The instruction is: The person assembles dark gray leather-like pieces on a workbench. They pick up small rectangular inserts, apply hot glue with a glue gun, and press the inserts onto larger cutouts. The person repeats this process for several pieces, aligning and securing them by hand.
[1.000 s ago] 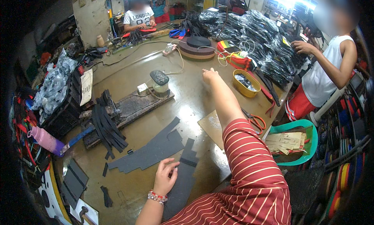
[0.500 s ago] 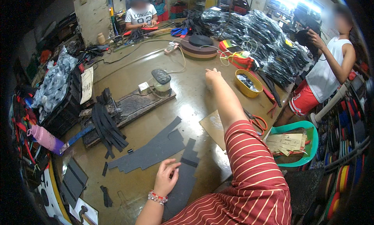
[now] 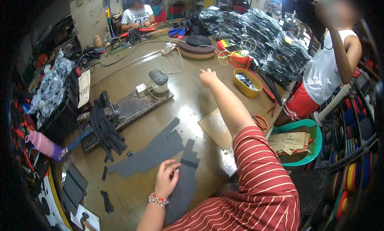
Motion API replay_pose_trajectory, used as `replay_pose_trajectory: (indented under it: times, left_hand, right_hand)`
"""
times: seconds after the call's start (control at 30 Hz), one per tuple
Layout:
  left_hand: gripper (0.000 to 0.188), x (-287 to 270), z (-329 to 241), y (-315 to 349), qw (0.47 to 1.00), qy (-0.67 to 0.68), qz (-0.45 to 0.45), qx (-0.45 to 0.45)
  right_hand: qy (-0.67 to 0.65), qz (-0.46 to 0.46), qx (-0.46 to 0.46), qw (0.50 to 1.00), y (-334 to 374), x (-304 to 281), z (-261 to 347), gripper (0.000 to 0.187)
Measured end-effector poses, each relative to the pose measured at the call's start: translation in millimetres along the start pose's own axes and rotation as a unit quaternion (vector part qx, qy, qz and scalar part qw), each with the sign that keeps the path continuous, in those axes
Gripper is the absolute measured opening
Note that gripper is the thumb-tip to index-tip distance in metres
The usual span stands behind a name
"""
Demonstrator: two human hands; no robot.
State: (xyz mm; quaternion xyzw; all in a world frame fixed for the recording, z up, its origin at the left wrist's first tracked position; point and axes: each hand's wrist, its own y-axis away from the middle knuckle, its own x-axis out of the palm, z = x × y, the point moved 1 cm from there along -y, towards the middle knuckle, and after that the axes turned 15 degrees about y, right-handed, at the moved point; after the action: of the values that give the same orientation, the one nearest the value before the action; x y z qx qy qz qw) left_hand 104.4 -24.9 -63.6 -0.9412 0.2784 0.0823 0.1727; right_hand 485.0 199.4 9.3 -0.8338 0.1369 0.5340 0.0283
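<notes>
My left hand (image 3: 165,181), with a beaded bracelet at the wrist, hovers at or rests on the edge of a dark grey sheet (image 3: 185,191) with stepped sides. Its fingers are loosely bent and apart, and nothing shows in them. A narrow black strip (image 3: 189,163) lies across that sheet. Beside it is a second stepped grey sheet (image 3: 154,151). My right arm reaches far over the table; my right hand (image 3: 208,78) has a finger stretched out and seems to hold nothing. The yellow oval tub (image 3: 247,83) with small dark and pale pieces is nearest to it.
A wooden board (image 3: 134,113) bears a glass jar (image 3: 160,86) and black straps (image 3: 105,125). Orange-handled scissors (image 3: 261,121) lie by a brown card (image 3: 216,129). A green basin (image 3: 318,143) stands right. One person stands at right holding a dark object; another sits at the far side.
The view has shifted, so the table's things sit slightly further left. Both my hands keep nearly the same pose. The person at right has raised the dark object and appears closer.
</notes>
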Motion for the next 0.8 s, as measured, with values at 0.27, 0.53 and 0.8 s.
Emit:
replay_pose_trajectory:
  times: [0.27, 0.53, 0.8]
  left_hand:
    - [0.021, -0.4, -3.8, 1.9, 1.0, 0.021, -0.015, -0.003]
    - [0.022, -0.5, -4.4, 1.5, 1.0, 0.023, -0.008, 0.003]
    - [0.022, -1.2, -5.1, 0.7, 1.0, 0.018, 0.004, -0.019]
  right_hand:
    - [-0.074, -0.006, 0.052, 0.996, 29.1, 15.8, 9.5, 0.048]
    - [-0.401, -0.007, 0.204, 0.893, -28.0, 74.3, -12.3, 0.049]
    - [-0.791, -0.094, 0.23, 0.559, -25.3, 71.7, -5.0, 0.058]
